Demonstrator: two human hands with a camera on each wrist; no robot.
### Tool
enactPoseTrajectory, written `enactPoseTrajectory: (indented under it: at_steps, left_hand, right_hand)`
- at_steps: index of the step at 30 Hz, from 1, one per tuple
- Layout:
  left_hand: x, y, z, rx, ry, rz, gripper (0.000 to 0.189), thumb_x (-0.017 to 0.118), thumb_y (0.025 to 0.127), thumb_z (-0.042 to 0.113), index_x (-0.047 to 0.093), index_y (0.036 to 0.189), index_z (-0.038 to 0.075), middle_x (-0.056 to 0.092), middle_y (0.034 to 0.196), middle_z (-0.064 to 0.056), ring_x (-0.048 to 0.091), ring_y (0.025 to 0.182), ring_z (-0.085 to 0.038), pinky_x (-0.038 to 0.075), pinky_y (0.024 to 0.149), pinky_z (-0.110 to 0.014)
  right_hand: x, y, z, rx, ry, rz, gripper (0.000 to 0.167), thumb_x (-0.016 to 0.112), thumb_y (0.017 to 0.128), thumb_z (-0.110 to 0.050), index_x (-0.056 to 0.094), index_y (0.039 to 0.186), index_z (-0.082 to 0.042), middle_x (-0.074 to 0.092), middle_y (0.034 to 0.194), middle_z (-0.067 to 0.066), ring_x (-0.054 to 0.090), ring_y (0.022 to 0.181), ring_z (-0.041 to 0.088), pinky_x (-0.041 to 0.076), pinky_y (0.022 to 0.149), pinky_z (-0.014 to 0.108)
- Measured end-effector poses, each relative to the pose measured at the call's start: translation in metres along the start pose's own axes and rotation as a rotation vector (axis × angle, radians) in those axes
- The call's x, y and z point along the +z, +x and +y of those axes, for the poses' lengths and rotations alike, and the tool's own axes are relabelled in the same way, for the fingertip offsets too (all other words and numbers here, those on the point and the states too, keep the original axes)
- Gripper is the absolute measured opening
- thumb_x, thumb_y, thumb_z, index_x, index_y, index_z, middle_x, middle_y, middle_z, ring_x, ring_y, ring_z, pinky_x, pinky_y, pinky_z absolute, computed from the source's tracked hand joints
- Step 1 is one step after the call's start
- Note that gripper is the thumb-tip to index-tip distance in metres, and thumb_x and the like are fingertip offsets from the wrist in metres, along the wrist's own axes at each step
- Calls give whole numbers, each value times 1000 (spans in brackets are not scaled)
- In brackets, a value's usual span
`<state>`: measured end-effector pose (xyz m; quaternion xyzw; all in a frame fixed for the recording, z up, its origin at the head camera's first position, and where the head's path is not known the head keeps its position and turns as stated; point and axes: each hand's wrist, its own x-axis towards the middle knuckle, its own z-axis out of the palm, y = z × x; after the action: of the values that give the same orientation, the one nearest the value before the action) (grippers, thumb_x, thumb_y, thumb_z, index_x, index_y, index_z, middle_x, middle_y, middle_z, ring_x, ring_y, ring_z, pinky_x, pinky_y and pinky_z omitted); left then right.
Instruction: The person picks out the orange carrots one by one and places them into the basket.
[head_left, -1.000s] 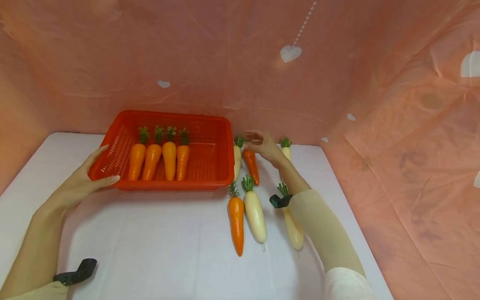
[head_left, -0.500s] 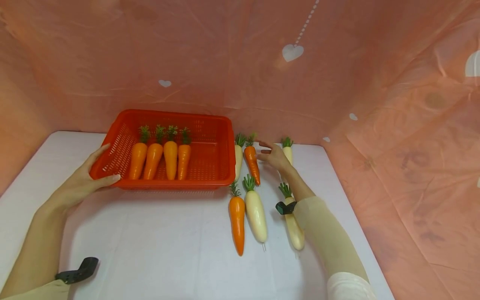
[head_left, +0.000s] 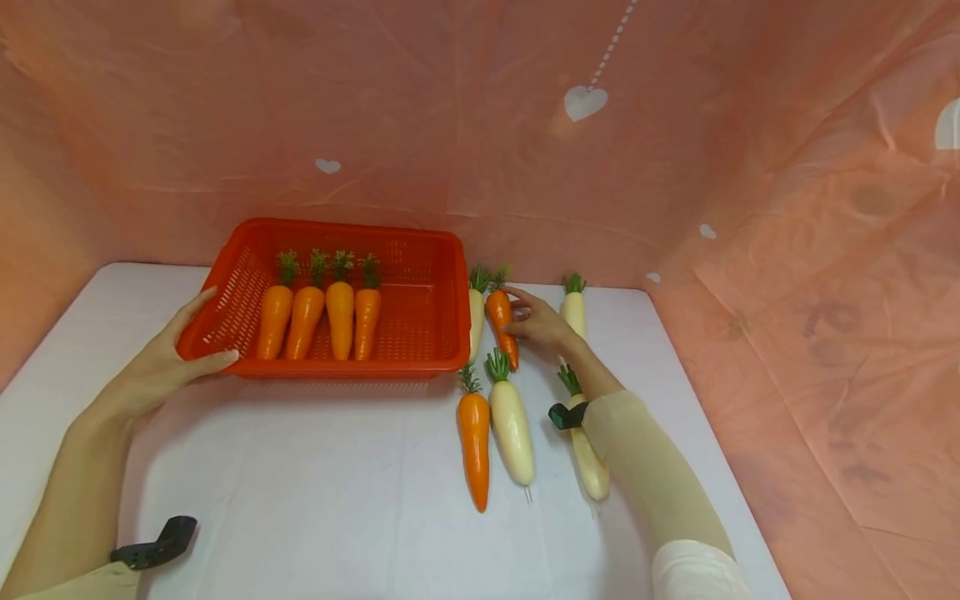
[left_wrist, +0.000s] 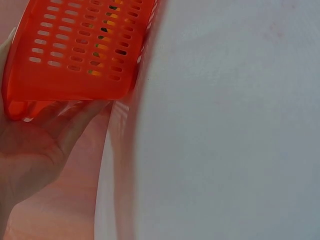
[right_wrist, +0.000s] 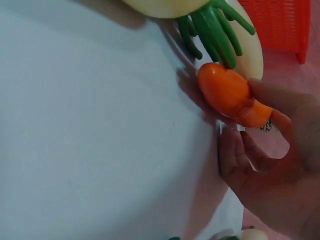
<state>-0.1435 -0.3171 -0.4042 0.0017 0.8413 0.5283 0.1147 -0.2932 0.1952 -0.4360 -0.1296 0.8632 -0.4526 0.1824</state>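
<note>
My left hand (head_left: 168, 354) grips the left end of a red plastic basket (head_left: 352, 369), thumb at the front rim. In the left wrist view its fingers reach beneath the end of the basket (left_wrist: 70, 85). Several orange carrots (head_left: 340, 321) lie side by side inside, green tops to the back. Just right of the basket, my right hand (head_left: 543, 323) has thumb and index finger on a darker orange carrot (head_left: 498, 310) lying on the table. The right wrist view shows the thumb along one side of this carrot (right_wrist: 225, 90) and the index finger bent behind it; the other fingers hang beside it.
A white radish (head_left: 476, 321) lies between basket and carrot, partly hidden. Nearer are another carrot (head_left: 473, 450) and a white radish (head_left: 512, 433). Two more radishes lie at right, one at the back (head_left: 573, 310), one (head_left: 588, 458) partly under the right forearm. Pink cloth (head_left: 480, 125) hangs behind.
My right hand draws back from the carrot's leafy top to its right side, then closes in on its body. The left hand and basket stay in place.
</note>
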Motion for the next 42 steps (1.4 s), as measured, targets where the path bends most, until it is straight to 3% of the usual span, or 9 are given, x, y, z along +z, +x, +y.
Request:
enactPoseTrajectory:
  at_steps: [7, 15, 17, 20, 22, 29, 35, 38, 42]
  left_hand:
    - [2, -6, -5, 14, 10, 2, 89, 60, 98, 29, -6, 157, 43, -2, 165, -15, 16, 135, -45, 46, 89, -20]
    - [6, -4, -4, -10, -41, 5, 91, 63, 97, 30, -4, 156, 46, -3, 165, -14, 17, 136, -42, 40, 78, -6]
    - [7, -3, -3, -12, -38, 5, 90, 63, 97, 30, -4, 156, 47, -2, 165, -15, 17, 136, -41, 41, 80, -8]
    - [6, -3, 0, -13, -29, 6, 90, 63, 97, 31, -4, 156, 48, -3, 165, -15, 15, 137, -43, 44, 103, -32]
    - [4, -2, 2, -15, -5, 6, 90, 63, 97, 33, -4, 156, 48, -3, 165, -16, 14, 138, -44, 43, 104, -42]
    - [-1, 2, 5, -12, -13, 0, 89, 63, 97, 32, -3, 156, 48, -2, 164, -16, 15, 137, -43, 44, 86, -15]
    - [-1, 1, 4, -9, -34, 2, 88, 62, 98, 31, -2, 155, 49, -5, 165, -15, 14, 138, -43, 39, 108, -44]
    - [-1, 0, 3, -13, -31, 3, 88, 62, 98, 32, -3, 156, 48, -4, 165, -16, 14, 138, -44, 42, 106, -44]
    - [0, 0, 2, -9, -36, 2, 89, 61, 98, 31, -4, 157, 44, -1, 164, -19, 15, 136, -44, 47, 86, -15]
  right_hand:
    - [9, 7, -3, -22, -107, 2, 80, 77, 85, -11, 38, 154, -18, 51, 139, 20, 54, 120, 34, 54, 84, 34]
    - [4, 3, -3, 35, -44, 38, 76, 74, 84, -9, 41, 151, -20, 46, 143, 23, 54, 121, 35, 53, 85, 34]
    - [0, 1, -3, 49, 3, 51, 74, 72, 85, -7, 41, 151, -20, 46, 144, 23, 53, 123, 36, 53, 88, 36]
    - [-5, -4, -5, 64, 72, 65, 72, 70, 87, -7, 42, 151, -21, 47, 143, 24, 55, 121, 37, 53, 90, 39]
    - [-8, -6, -8, 68, 120, 65, 70, 69, 88, -6, 42, 151, -21, 47, 142, 25, 58, 117, 36, 54, 89, 39]
    - [-18, -10, -20, 59, 244, 47, 69, 65, 92, -4, 40, 153, -24, 48, 142, 22, 59, 112, 34, 54, 84, 36]
    - [-21, -13, -40, -7, 260, 42, 67, 64, 93, -7, 41, 152, -28, 46, 144, 19, 59, 115, 34, 55, 87, 41]
    - [-21, -13, -54, -38, 277, 47, 67, 66, 94, -8, 41, 152, -31, 47, 144, 17, 62, 113, 34, 56, 88, 43]
    - [-14, -13, -73, -73, 296, 47, 66, 69, 92, -10, 43, 150, -32, 50, 142, 15, 63, 112, 31, 56, 87, 43]
